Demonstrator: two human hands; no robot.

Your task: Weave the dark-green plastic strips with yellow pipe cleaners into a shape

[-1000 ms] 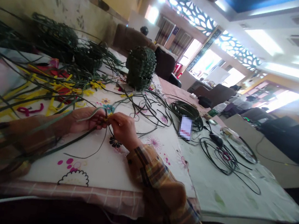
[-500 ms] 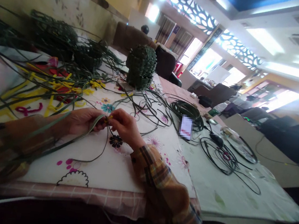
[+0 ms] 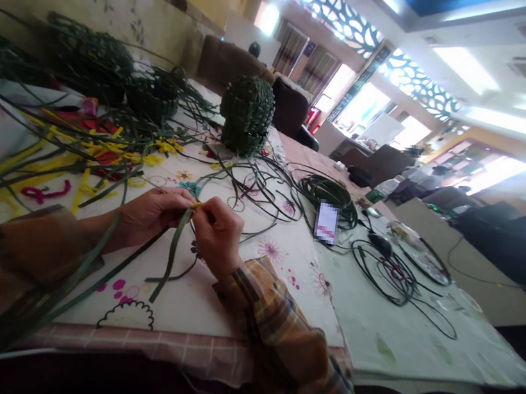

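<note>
My left hand (image 3: 154, 214) and my right hand (image 3: 217, 234) meet over the flowered tablecloth (image 3: 211, 293), fingers pinched together. Between them they hold flat dark green weaving strips (image 3: 170, 256) and a small yellow piece (image 3: 195, 205) at the fingertips. One green strip hangs down from the pinch toward the table's near edge. Other long strips run from my left hand back over my left sleeve.
A woven green dome-shaped basket (image 3: 246, 115) stands farther back, with half-woven green pieces (image 3: 154, 96) to its left. Loose yellow and red strips (image 3: 98, 156) lie at left. Coils of green strip (image 3: 326, 192), dark wire loops (image 3: 393, 275) and a phone (image 3: 326, 223) lie at right.
Both hands have lifted slightly and stayed pinched together. The green strip that curved on the cloth now hangs straight down from the fingers.
</note>
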